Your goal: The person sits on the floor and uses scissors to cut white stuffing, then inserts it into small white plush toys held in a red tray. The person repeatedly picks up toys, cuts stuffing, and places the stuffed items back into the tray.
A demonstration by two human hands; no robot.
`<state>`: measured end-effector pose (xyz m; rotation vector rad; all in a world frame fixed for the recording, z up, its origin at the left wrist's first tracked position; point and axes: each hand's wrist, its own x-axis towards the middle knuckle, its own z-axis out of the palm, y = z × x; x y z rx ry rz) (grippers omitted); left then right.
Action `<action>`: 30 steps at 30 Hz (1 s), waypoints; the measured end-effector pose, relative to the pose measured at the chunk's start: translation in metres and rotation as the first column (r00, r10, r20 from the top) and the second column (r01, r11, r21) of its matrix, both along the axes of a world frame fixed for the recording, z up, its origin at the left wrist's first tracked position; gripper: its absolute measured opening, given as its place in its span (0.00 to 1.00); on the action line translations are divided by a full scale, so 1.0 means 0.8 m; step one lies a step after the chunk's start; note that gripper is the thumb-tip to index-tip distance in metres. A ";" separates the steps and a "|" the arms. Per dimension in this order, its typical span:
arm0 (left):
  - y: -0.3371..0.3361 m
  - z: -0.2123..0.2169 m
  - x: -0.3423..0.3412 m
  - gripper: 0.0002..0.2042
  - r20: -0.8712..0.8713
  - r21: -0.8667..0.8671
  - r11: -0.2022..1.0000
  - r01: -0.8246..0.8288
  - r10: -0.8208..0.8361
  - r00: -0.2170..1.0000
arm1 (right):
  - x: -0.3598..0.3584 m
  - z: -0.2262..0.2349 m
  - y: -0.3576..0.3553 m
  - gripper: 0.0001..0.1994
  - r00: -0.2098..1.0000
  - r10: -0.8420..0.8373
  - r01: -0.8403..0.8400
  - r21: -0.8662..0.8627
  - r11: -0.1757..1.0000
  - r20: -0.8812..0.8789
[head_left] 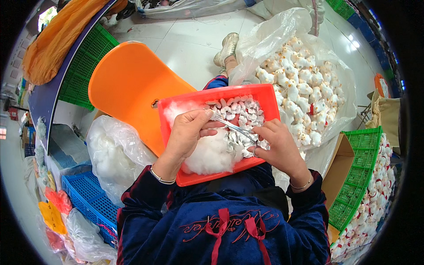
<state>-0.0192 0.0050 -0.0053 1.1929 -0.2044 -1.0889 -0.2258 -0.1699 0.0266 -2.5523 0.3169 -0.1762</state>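
From afar I watch a red tray (268, 99), likely lap-set to keep white stuffing (214, 154) close under my left hand (189, 130), whose bent fingertips meet at the far end of metal tweezers (236, 127), their catch unclear. My right hand (278, 143) clasps the handle end, seemingly for control, above small white pieces (240, 108).

Bottom of the red tray (270, 99) mostly hidden under white stuffing (210, 154) and pale pieces (249, 110)

Fisheye view from my head, facing steeply down, close over my left hand (189, 132), right hand (279, 145), red plastic tray (190, 178)
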 end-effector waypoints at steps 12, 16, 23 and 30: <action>0.000 -0.010 -0.013 0.15 0.027 -0.038 0.998 -0.050 0.051 0.998 | 0.010 -0.007 0.006 0.20 1.000 -0.014 0.016 0.129 0.992 -0.021; 0.002 -0.012 -0.014 0.15 0.120 -0.021 1.000 -0.020 0.022 0.993 | 0.015 -0.008 0.005 0.24 1.000 0.017 -0.012 0.215 0.977 -0.020; 0.006 -0.009 -0.010 0.14 0.272 -0.033 0.999 0.012 -0.002 0.962 | 0.016 -0.011 -0.001 0.21 0.997 0.044 -0.028 0.242 0.970 -0.062; -0.001 -0.006 -0.013 0.09 0.180 -0.067 0.995 -0.073 0.084 0.980 | 0.016 -0.012 -0.004 0.17 0.998 0.068 -0.060 0.322 0.945 -0.012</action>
